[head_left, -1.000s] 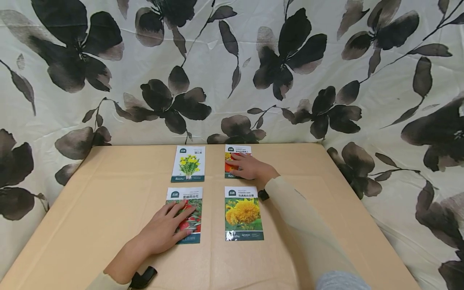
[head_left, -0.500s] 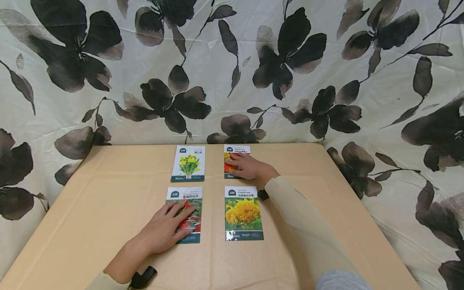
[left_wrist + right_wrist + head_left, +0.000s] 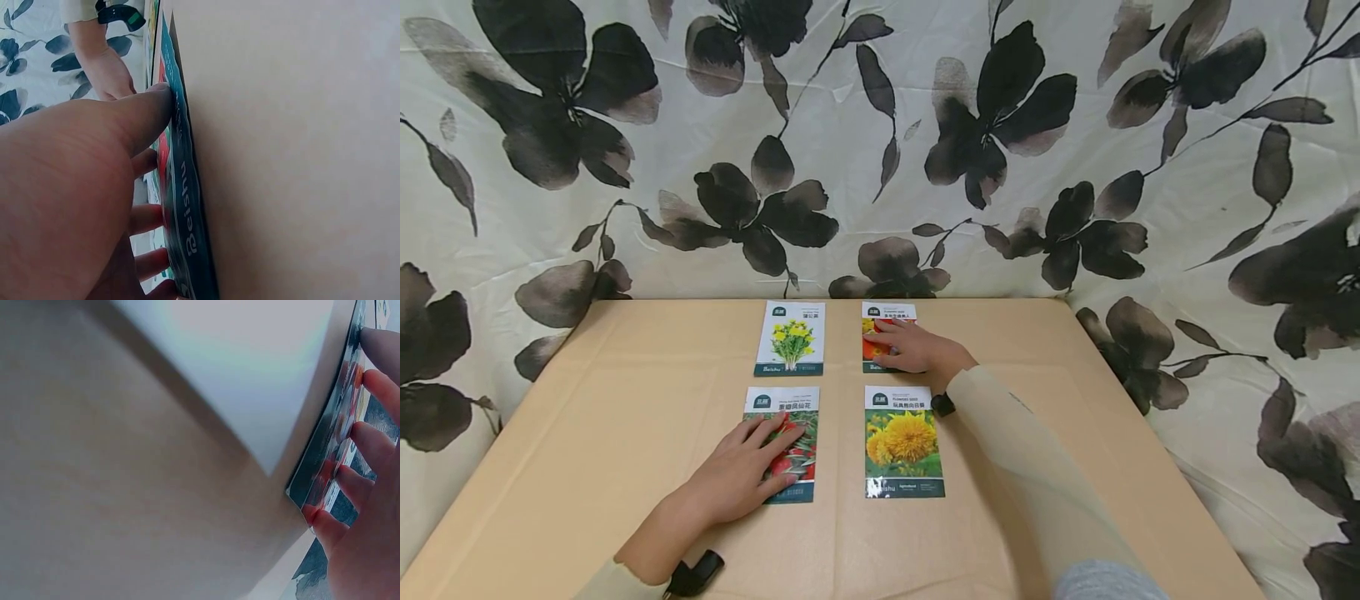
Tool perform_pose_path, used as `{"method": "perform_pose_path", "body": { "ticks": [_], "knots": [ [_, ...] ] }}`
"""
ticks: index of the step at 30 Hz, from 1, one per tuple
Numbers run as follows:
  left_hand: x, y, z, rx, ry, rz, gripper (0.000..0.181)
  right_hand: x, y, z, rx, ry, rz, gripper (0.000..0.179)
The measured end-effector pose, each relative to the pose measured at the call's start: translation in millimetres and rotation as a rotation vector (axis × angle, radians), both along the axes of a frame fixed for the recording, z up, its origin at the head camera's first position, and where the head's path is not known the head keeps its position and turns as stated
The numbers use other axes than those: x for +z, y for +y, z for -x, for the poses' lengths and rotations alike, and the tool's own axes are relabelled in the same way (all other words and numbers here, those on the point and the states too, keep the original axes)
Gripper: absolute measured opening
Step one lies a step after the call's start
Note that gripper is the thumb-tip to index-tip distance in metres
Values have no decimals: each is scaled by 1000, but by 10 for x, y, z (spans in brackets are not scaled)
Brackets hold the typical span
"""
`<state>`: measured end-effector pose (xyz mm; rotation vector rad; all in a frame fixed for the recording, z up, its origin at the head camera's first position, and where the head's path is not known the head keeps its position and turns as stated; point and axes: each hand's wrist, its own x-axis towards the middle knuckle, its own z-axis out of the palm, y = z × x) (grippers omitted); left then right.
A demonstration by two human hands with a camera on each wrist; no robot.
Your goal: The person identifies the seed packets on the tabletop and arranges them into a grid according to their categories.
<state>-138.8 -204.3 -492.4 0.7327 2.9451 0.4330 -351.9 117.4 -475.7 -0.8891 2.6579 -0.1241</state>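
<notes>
My left hand [image 3: 741, 475] lies with spread, straight fingers on a seed packet [image 3: 801, 450] printed with red flowers, front left of the group. In the left wrist view its thumb and fingertips touch that packet's face, above the teal strip [image 3: 187, 206]. At the back right, my right hand [image 3: 913, 346] rests with extended fingers on another seed packet [image 3: 869, 333] with red and orange flowers, covering much of its picture. The right wrist view shows the fingertips [image 3: 372, 440] on this packet. In front of it lies a yellow sunflower seed packet [image 3: 904, 446], untouched.
A white seed packet with yellow flowers [image 3: 789, 337] lies at the back left, by the table's far edge. The packets form two rows on the tan table [image 3: 587, 442]. Behind hangs a floral cloth [image 3: 865, 108].
The back right packet has shifted slightly left under my right hand. My left hand stays in place on its packet.
</notes>
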Motion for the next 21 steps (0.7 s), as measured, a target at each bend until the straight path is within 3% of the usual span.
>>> {"method": "perform_pose_path", "body": {
  "ticks": [21],
  "knots": [
    [7,-19,17,-6,12,2,65,12,-31,9,-1,-9,16,63]
  ]
}}
